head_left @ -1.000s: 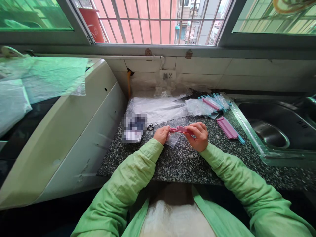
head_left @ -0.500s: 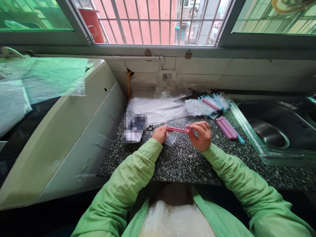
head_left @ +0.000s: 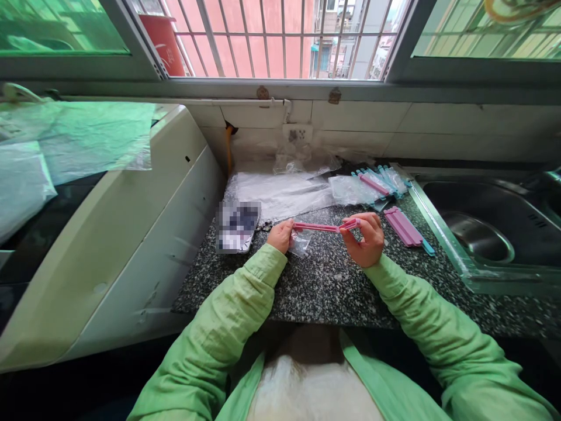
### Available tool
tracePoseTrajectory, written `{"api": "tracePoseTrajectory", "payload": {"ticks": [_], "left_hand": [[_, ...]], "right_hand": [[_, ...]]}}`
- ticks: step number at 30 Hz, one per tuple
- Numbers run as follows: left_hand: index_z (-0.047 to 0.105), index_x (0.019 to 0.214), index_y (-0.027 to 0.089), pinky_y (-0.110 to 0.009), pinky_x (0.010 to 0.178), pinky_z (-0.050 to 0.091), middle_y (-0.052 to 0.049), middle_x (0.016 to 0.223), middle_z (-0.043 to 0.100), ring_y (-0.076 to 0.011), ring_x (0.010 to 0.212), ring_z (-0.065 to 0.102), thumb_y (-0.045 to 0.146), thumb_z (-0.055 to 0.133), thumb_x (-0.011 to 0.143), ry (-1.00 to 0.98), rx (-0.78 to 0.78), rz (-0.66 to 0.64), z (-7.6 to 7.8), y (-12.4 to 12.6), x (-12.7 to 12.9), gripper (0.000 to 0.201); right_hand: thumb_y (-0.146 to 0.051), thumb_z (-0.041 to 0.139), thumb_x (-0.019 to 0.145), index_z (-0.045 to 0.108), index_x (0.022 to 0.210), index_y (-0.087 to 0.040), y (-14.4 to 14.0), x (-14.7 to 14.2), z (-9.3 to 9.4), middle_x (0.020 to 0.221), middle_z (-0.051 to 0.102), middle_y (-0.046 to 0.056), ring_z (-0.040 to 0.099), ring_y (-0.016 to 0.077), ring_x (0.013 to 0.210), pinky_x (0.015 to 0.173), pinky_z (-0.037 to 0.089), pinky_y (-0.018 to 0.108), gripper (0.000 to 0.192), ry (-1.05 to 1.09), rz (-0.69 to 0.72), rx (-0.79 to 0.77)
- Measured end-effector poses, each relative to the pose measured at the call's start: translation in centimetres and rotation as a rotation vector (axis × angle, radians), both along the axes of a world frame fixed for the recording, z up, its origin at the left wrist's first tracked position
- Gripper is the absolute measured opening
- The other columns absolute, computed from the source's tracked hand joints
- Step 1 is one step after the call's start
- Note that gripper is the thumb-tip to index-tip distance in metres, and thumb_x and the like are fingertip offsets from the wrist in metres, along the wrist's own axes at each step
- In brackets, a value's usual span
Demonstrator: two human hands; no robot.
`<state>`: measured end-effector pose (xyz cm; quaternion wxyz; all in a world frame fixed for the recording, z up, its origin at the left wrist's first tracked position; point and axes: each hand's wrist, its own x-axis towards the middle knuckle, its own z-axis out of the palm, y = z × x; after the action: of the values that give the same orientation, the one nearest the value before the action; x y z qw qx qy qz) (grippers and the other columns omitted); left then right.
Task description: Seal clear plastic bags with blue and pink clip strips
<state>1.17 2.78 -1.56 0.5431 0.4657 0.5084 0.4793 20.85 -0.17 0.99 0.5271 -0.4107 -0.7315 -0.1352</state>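
Observation:
Both hands hold a long pink sealing clip (head_left: 322,227) level above the speckled granite counter (head_left: 315,286). My left hand (head_left: 280,235) pinches its left end together with a small clear plastic bag (head_left: 301,242) that hangs below the clip. My right hand (head_left: 366,238) grips the right end, where the clip's two arms stand slightly apart. Both sleeves are light green.
More pink clips (head_left: 401,227) lie right of my hands. Bagged pink and blue clips (head_left: 377,182) and clear plastic sheets (head_left: 280,193) lie further back. A steel sink (head_left: 477,234) is at the right, a white appliance (head_left: 131,234) at the left, a blurred flat object (head_left: 238,225) beside it.
My right hand has slid rightwards along the pink clip, so the hands are wider apart and more of the clip shows. The small bag has shifted slightly left with the left hand.

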Motion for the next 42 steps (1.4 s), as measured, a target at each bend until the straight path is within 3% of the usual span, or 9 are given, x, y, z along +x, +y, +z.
{"api": "tracePoseTrajectory", "payload": {"ticks": [13, 22, 28, 35, 42], "left_hand": [[0.059, 0.053, 0.013, -0.021, 0.032, 0.020, 0.005, 0.032, 0.035, -0.0052, 0.029, 0.028, 0.051, 0.053, 0.073, -0.075, -0.008, 0.035, -0.1, 0.3, -0.3, 0.043], [0.058, 0.053, 0.013, -0.021, 0.030, 0.019, 0.004, 0.033, 0.037, -0.0050, 0.028, 0.028, 0.052, 0.053, 0.072, -0.102, -0.035, 0.062, -0.7, 0.5, -0.3, 0.043], [0.057, 0.051, 0.013, -0.021, 0.031, 0.020, 0.005, 0.031, 0.035, -0.0052, 0.027, 0.028, 0.052, 0.052, 0.073, -0.066, -0.037, 0.038, -0.3, 0.4, -0.4, 0.044], [0.059, 0.054, 0.013, -0.021, 0.032, 0.020, 0.005, 0.032, 0.035, -0.0047, 0.028, 0.029, 0.050, 0.052, 0.073, -0.061, -0.017, 0.010, 0.0, 0.2, -0.5, 0.043], [0.058, 0.060, 0.013, -0.020, 0.033, 0.020, 0.006, 0.040, 0.039, -0.0037, 0.031, 0.030, 0.047, 0.058, 0.067, -0.264, -0.084, -0.051, 0.0, 0.3, -0.3, 0.035]], "right_hand": [[-0.029, 0.055, 0.077, 0.057, 0.081, -0.021, 0.2, 0.6, -0.3, 0.077, 0.062, 0.005, 0.056, 0.0190, 0.075, 0.069, 0.047, 0.036, 0.009, 0.052, -0.005, -0.006], [-0.027, 0.054, 0.077, 0.058, 0.082, -0.019, 0.4, 0.9, -0.6, 0.079, 0.060, 0.005, 0.056, 0.0186, 0.078, 0.070, 0.048, 0.037, 0.010, 0.207, 0.119, -0.075], [-0.024, 0.057, 0.074, 0.058, 0.077, -0.019, 0.9, 0.7, -0.2, 0.074, 0.062, 0.004, 0.058, 0.0185, 0.075, 0.070, 0.049, 0.037, 0.005, 0.071, 0.203, -0.166], [-0.023, 0.060, 0.073, 0.060, 0.075, -0.019, 1.7, 0.8, -1.1, 0.072, 0.065, 0.005, 0.060, 0.0172, 0.070, 0.066, 0.051, 0.034, 0.005, -0.080, 0.241, -0.188], [-0.023, 0.060, 0.073, 0.062, 0.075, -0.019, 1.4, 0.9, -1.1, 0.071, 0.066, 0.005, 0.060, 0.0168, 0.068, 0.064, 0.051, 0.033, 0.005, -0.073, 0.185, -0.148]]}}
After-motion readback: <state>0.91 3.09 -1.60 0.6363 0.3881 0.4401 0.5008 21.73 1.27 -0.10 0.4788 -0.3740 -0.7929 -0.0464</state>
